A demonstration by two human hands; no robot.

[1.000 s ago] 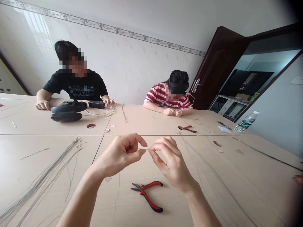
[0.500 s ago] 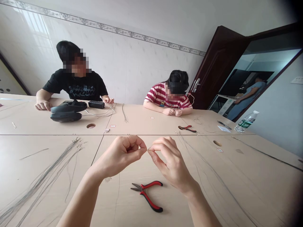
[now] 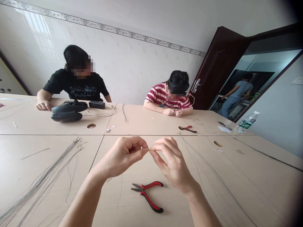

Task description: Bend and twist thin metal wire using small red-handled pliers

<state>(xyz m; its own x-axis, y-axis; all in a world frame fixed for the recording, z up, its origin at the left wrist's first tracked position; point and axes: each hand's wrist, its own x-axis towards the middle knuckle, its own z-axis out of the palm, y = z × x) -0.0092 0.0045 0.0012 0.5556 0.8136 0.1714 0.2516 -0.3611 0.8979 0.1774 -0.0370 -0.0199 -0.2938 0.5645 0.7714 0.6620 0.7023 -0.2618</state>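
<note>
My left hand is closed in a pinch, thumb against forefinger. A thin cord trails down from below it and appears to be held there. Fingertip to fingertip with it, my right hand pinches too, on something tiny between the two hands that I cannot make out. Below both hands, pliers with red and black handles lie on the table with jaws and handles spread. Neither hand touches them.
Bundled cords with metal ends lie at left, more long cords at right. Across the table are two people, a black device, second pliers and a water bottle. Round holes pierce the tabletop.
My hands have shifted very slightly to the right, still pinched together. The person in black has tilted their head and drawn one hand back. The person beyond the doorway has moved.
</note>
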